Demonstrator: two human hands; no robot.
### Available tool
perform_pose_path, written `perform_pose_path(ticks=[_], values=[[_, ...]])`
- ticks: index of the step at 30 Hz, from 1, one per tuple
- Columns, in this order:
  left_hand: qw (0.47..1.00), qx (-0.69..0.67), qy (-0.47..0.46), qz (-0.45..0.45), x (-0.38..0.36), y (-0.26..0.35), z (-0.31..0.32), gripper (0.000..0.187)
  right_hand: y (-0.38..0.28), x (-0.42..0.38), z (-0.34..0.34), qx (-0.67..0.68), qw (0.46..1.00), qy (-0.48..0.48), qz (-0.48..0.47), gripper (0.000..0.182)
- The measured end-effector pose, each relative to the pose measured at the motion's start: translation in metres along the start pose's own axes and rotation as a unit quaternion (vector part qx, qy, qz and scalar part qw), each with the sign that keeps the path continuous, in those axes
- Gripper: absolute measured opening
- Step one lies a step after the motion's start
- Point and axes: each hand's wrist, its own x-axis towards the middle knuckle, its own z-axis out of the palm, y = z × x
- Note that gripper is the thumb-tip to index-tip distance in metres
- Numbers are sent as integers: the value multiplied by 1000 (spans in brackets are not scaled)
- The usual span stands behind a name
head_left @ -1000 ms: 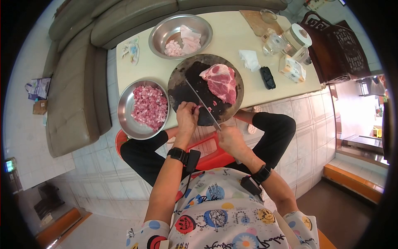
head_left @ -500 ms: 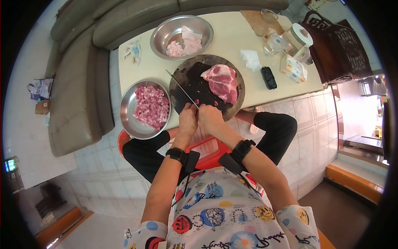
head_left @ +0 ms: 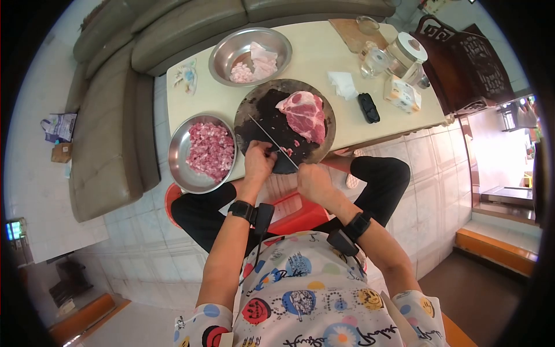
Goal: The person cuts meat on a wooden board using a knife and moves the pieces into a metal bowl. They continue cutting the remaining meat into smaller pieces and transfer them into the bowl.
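My right hand (head_left: 315,184) grips a knife (head_left: 267,134) at the near edge of a round, dark cutting board (head_left: 245,110). The blade slants up and left across the board. My left hand (head_left: 259,162) is closed at the board's near left edge, left of the blade; whatever its fingertips pinch is hidden. Several small meat scraps (head_left: 289,152) lie beside the blade. A large piece of raw meat (head_left: 305,117) rests on the board's right side. Left of the board, a steel bowl (head_left: 178,168) holds cut-up meat (head_left: 210,151).
Behind the board, a steel basin (head_left: 218,66) contains pale skin or fat (head_left: 263,61). On the table (head_left: 309,43) to the right are tissues (head_left: 343,85), a black object (head_left: 369,108), a tissue pack (head_left: 403,94) and a pitcher (head_left: 407,52). A red stool (head_left: 298,214) stands between my legs.
My right hand has moved right and toward me with the knife, away from my left hand. My left hand has shifted slightly left. Small scraps now show beside the blade.
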Motion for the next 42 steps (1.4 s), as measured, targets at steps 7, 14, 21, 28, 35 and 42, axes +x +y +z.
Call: perform_pose_path(ticks=[7,14,21,28,35,42], values=[[983,172,-31,48,3,7,7,14,1,5,6,-38,999,-11,-21,11],[985,173,18,-12,11,-26,-29,15,-3,2,4,-43,999,-21,-14,11],[969,-211,8,-130,14,-19,-22,19,17,-5,4,60,998,11,19,12],[992,-12,-106,72,13,14,13,22,23,-17,-24,197,972,76,98,16],[994,107,-26,27,36,7,15,14,33,-33,-38,331,923,109,162,14],[969,-211,-112,-64,49,3,48,11,33,-41,-51,336,918,77,198,12]])
